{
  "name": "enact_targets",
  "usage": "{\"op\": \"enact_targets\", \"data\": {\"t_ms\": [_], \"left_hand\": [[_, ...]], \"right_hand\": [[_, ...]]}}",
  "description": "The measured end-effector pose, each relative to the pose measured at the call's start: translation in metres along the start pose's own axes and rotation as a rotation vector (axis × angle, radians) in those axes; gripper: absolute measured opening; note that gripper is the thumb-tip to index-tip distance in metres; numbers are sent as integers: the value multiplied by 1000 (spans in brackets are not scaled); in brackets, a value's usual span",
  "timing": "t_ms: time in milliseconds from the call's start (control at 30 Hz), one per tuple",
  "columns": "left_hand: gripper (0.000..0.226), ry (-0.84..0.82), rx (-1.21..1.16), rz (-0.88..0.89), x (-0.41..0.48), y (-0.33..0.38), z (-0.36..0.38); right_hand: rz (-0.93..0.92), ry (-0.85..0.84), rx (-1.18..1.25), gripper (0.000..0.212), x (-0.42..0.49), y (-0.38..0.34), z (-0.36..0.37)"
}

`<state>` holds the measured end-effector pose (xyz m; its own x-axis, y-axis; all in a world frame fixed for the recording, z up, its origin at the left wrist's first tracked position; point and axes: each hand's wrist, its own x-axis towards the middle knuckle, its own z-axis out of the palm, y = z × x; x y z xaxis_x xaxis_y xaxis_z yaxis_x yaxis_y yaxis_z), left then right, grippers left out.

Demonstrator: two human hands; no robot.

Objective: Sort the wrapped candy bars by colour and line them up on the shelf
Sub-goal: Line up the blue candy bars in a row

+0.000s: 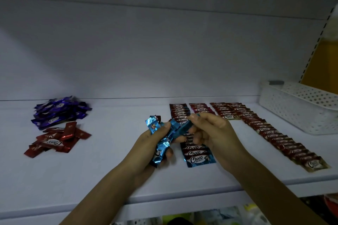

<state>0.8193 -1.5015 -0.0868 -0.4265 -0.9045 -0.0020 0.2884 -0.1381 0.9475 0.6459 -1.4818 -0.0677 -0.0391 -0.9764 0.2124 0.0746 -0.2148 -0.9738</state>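
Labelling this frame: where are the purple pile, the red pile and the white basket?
purple pile [59, 113], head view, middle of heap.
red pile [54, 140], head view, centre wrapper.
white basket [292, 115], head view, front wall.

Shelf [91, 179]: white, flat, spans the full width. Its front edge [164, 201] shows as a pale lip running across the lower view.

Back panel [146, 51]: plain white, meets the shelf along a straight seam. A horizontal crease crosses it near the top, with a darker band above.

Upright [320, 36]: white, slotted, at the far right, slanted in the wide-angle view.

Yellow panel [325, 64]: beyond the upright.

Basket [300, 113]: white, perforated, on the shelf at the right rear, near the back panel.

Light: dim and bluish, brightest on the lower panel and shelf centre, darkest at top left.

Below the shelf: blurred coloured packs [210, 217]
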Motion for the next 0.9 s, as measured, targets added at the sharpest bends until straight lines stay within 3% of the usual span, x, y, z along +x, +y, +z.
{"op": "enact_targets", "data": {"t_ms": [133, 200, 333, 433, 700, 900], "left_hand": [[27, 43, 43, 52, -3, -2, -1], [17, 74, 138, 102, -4, -5, 1], [14, 26, 361, 231, -10, -9, 9], [12, 7, 407, 271, -13, -11, 11], [20, -16, 451, 244, -14, -13, 13], [25, -7, 437, 253, -14, -13, 13]], "right_hand": [[-16, -29, -162, 15, -3, 3, -5], [-25, -64, -264, 20, -5, 2, -11], [-161, -179, -692, 13, -10, -11, -24], [-189, -148, -842, 10, -16, -15, -38], [-154, -139, -842, 13, -32, 6, -48], [-207, -97, -1021, 11, -30, 12, -40]]}}
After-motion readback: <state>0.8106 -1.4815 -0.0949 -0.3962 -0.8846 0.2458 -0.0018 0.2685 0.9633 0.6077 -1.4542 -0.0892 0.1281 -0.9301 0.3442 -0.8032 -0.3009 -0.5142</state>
